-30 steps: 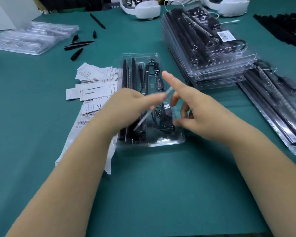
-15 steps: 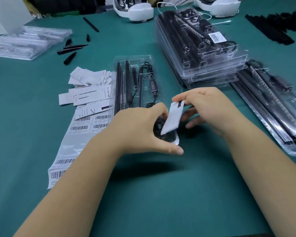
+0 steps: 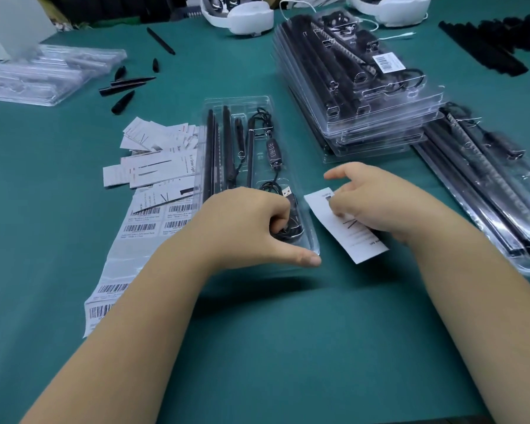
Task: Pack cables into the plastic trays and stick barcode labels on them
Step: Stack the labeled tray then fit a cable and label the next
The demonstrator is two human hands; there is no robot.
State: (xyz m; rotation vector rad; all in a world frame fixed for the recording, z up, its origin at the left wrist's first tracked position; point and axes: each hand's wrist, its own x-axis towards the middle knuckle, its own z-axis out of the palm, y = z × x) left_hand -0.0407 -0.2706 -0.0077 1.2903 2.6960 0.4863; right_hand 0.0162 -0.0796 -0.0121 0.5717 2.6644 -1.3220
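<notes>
1. Centrally, clear tray [image 3: 257, 105] lies on green table [image 3: 288, 347], holding black rods and a coiled cable [image 3: 283, 206].
2. Left hand [image 3: 245, 228]: fingers curled into the cable coil, thumb along the tray's near edge.
3. Right hand [image 3: 377, 203] pinches a white paper slip [image 3: 343, 234] just beside the tray.
4. Barcode label sheet [image 3: 147, 221] lies left of the tray.
</notes>
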